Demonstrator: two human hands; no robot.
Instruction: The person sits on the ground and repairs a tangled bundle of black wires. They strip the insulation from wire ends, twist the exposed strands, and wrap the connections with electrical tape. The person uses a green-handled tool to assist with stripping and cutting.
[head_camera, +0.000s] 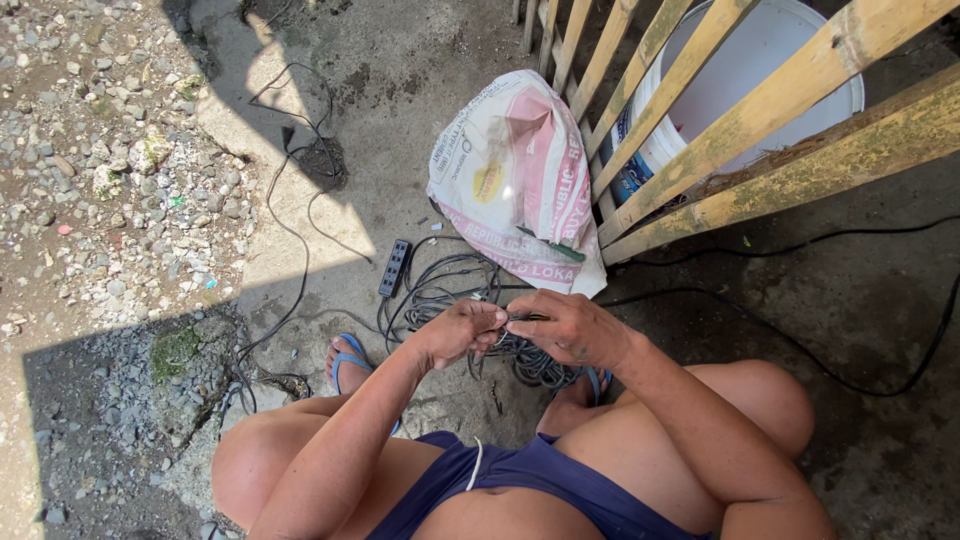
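Both hands meet over a thin dark wire (520, 318): my left hand (462, 332) is curled shut, pinching one end, and my right hand (568, 328) is closed on the other, fingertips nearly touching. For clean work, I judge it best to keep the pinch short, hold tension even, and work close to the fingertips. Directly below the grip lies the coiled cable bundle (525, 360), between my blue sandals (350, 362). Just beyond and to the left sits a black power strip (394, 267). Farther ahead rests a printed sack (520, 175), leaning against a bamboo fence (740, 130), with a white bucket (760, 70) behind it.
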